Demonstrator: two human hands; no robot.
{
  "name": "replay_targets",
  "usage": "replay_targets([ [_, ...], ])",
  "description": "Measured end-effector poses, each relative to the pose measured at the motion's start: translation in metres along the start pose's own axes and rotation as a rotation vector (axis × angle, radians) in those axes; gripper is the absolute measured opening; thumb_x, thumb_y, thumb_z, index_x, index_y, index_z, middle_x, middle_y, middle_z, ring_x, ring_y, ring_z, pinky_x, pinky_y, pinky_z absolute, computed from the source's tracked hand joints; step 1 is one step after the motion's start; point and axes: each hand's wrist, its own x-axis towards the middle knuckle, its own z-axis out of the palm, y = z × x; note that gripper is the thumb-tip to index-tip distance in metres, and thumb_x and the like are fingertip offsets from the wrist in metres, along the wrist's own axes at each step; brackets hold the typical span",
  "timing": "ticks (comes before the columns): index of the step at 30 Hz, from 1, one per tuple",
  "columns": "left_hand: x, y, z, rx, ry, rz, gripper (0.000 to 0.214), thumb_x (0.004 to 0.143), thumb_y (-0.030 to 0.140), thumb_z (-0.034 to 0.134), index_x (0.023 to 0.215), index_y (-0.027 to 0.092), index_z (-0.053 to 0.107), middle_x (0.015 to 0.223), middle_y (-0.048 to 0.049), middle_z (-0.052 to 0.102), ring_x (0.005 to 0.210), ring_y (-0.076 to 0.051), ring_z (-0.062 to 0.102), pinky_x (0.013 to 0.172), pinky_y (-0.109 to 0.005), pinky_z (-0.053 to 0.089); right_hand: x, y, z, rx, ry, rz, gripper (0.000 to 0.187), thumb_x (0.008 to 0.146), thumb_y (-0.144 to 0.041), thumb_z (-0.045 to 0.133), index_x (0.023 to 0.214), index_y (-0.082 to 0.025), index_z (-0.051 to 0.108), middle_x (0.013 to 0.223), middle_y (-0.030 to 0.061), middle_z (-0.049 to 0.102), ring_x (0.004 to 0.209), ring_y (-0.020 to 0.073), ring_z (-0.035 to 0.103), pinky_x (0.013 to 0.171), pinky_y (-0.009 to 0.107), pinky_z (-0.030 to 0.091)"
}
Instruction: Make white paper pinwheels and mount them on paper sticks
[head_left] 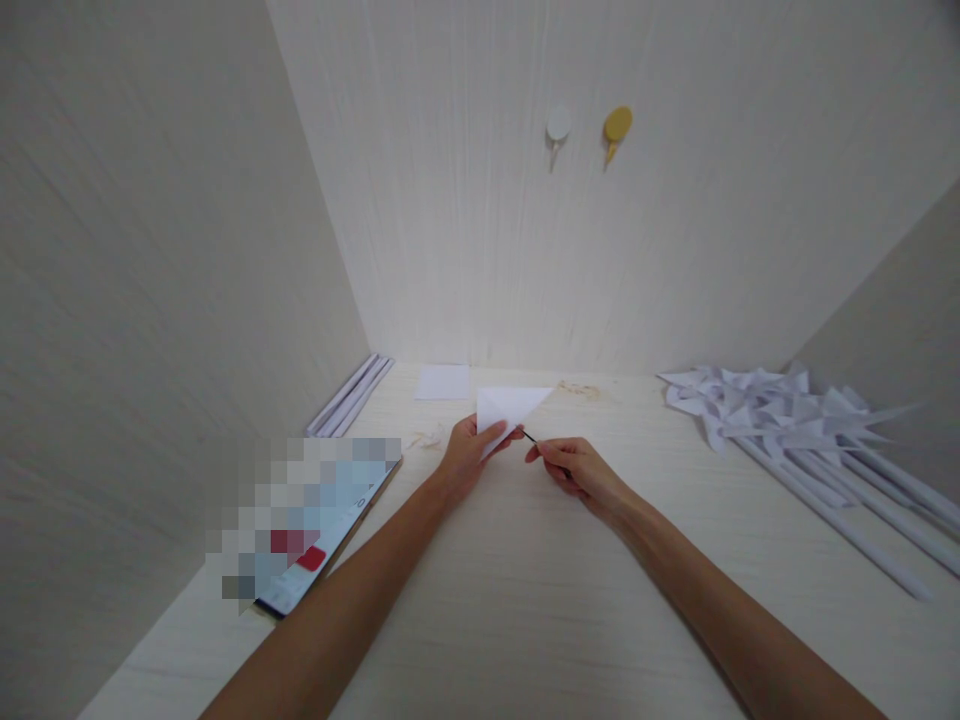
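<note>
My left hand [472, 446] is closed on a sheet of white paper folded into a triangle [501, 408], with the thumb on top and fingers beneath. To its right, my right hand [574, 466] grips a thin dark pointed tool [529, 437]. Its tip reaches the slanted lower edge of the paper, close to my left fingertips. Most of the tool is hidden inside my fingers, so its kind cannot be made out. A flat square of white paper [442, 382] lies behind my left hand.
White paper pinwheels [772, 405] on rolled paper sticks [832, 520] are piled at the right. Several paper rolls [351, 397] lie at the back left. A phone [330, 540], partly blurred, stands by my left forearm. White and yellow hooks [618, 125] are on the back wall.
</note>
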Motion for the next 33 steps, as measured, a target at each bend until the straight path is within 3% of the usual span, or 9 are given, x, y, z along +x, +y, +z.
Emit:
replay_targets([
  [33,-0.0003,-0.0017,0.0020,-0.026,0.023,0.007,0.028,0.051,0.028,0.074,0.072,0.012,0.066,0.072,-0.0069,0.069,0.068,-0.015,0.062,0.071,-0.028,0.044,-0.0004,0.0007,0.0025,-0.006,0.046,-0.011,0.030,0.064,-0.042,0.054,0.066,-0.012,0.060,0.036,-0.0099,0.028,0.031,0.0027,0.016,0.036,0.023,0.004],
])
